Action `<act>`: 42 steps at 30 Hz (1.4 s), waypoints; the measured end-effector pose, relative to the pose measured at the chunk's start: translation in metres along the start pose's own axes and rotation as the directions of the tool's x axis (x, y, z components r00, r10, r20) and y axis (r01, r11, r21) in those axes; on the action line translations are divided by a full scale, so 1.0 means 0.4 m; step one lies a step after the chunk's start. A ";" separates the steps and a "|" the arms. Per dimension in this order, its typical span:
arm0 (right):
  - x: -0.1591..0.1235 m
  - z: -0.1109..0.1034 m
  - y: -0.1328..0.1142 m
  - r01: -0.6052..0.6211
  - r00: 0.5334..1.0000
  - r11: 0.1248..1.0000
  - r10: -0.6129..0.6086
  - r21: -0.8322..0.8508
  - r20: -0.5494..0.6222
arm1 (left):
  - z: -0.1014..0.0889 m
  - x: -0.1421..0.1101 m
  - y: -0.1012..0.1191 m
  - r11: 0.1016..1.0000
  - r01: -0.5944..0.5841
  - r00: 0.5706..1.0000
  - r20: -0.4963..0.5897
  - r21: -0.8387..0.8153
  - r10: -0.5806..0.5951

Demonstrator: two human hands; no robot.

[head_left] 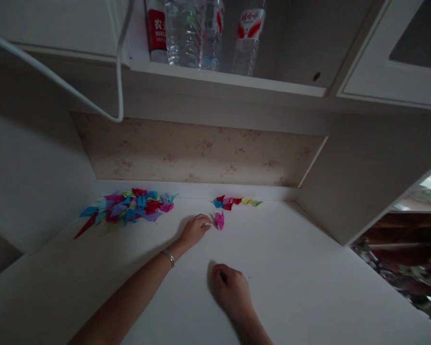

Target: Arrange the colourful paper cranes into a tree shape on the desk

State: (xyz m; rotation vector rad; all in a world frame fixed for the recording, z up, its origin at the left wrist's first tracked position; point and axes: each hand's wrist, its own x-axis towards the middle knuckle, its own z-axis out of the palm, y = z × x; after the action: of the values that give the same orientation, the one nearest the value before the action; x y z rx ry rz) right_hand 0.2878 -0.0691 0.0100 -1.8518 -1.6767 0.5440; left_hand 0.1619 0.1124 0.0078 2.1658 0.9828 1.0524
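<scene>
My left hand (196,229) reaches forward across the white desk (294,268), a bracelet on its wrist, fingers drawn together at a pink folded paper piece (220,220) that its fingertips touch. My right hand (232,286) rests nearer to me on the desk, curled into a loose fist with nothing visible in it. A large pile of coloured folded paper pieces (129,207) lies at the back left. A short row of folded pieces (236,201) in blue, red, pink, yellow and green lies just behind the pink one.
A shelf above holds several plastic water bottles (194,33). A white cable (118,72) hangs at the upper left. A floral backboard (197,153) closes the desk's rear; side panels stand left and right. Cluttered items (405,273) lie beyond the right panel.
</scene>
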 end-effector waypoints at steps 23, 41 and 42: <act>-0.006 0.008 -0.019 -0.061 0.997 0.995 0.065 -0.085 0.044 | -0.296 -0.394 0.078 0.788 0.415 0.802 -0.227 -0.454 -0.553; 0.186 0.125 -0.344 0.372 0.904 0.927 -0.351 -0.042 0.244 | -0.279 -0.400 -0.007 0.750 0.473 0.803 -0.125 -0.463 -0.583; 0.199 0.136 -0.375 0.407 0.889 0.911 -0.381 -0.058 0.253 | -0.279 -0.400 -0.011 0.750 0.474 0.800 -0.130 -0.461 -0.586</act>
State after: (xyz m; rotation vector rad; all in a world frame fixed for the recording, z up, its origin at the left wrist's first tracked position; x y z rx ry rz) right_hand 0.1499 0.0243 0.0737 -1.4947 -2.2144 0.5208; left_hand 0.0000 0.0043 -0.0025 1.2968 1.2750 1.1433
